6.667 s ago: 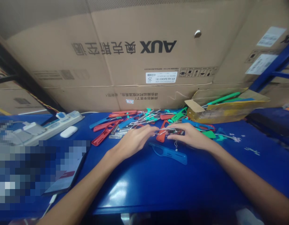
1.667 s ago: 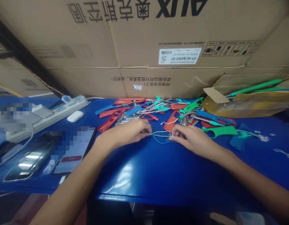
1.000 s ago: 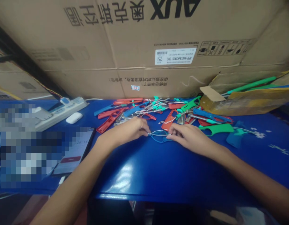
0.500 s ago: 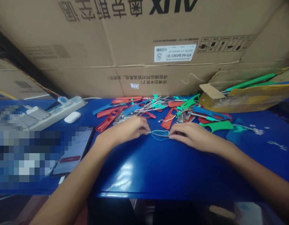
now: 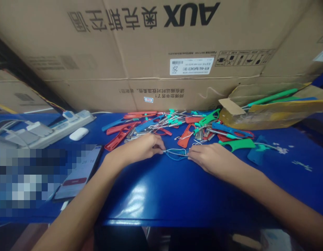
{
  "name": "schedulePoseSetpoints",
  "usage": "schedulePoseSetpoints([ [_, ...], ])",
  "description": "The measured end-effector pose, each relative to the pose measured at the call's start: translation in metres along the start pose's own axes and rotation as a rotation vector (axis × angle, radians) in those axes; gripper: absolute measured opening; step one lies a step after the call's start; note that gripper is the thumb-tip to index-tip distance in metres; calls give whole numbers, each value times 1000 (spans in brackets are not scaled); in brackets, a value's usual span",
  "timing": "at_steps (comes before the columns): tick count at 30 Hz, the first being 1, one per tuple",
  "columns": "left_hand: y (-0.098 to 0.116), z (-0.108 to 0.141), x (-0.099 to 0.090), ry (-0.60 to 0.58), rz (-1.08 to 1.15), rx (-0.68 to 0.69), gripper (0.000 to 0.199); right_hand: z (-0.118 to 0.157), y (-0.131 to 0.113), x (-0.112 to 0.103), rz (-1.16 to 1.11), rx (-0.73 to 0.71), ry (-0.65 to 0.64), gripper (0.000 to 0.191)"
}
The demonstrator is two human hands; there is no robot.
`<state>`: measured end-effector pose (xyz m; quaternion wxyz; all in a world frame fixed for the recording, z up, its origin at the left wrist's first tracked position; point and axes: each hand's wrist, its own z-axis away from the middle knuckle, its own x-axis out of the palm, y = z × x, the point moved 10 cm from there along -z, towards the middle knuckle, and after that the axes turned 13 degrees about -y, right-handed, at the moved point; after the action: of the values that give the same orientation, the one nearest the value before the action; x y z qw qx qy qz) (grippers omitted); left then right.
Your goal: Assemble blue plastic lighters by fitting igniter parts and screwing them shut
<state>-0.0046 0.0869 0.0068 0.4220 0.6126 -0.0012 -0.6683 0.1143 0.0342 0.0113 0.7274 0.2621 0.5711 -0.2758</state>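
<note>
A blue lighter casing spans the gap between my two hands, just above the blue table, with a thin white wire running along it. My left hand pinches its left end between thumb and fingertips. At the other end, the fingers of my right hand are closed on the casing and wire; thin wire ends stick up behind them. Fingertips cover the exact grip points. Behind my hands lies a pile of red casings, metal tubes, white wires and teal triggers. A green casing rests beyond my right hand.
An open carton with long green parts stands at the back right, before a large cardboard box. At left are a power strip, a white earphone case and a phone. Bits of wire lie at right.
The view has shifted slightly. My right hand has turned, its fingers closing further over the casing's end, and wire ends now show above them. My left hand keeps its pinch.
</note>
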Motion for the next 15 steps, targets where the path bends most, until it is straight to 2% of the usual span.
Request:
schedulePoseSetpoints([
  [3, 0, 0, 0, 0, 11, -7, 14, 3, -8, -2, 99, 17, 24, 16],
  [5, 0, 0, 0, -4, 23, -6, 14, 6, -7, -6, 98, 27, 65, 24],
  [7, 0, 0, 0, -4, 28, -2, 14, 8, -4, -11, 61, 27, 127, 28],
  [11, 1, 0, 0, 2, 24, 13, 13, 9, 5, -21, -39, 49, 253, 25],
  [15, 0, -1, 0, -9, 34, -5, 13, 5, 10, -18, -213, 62, 273, 25],
])
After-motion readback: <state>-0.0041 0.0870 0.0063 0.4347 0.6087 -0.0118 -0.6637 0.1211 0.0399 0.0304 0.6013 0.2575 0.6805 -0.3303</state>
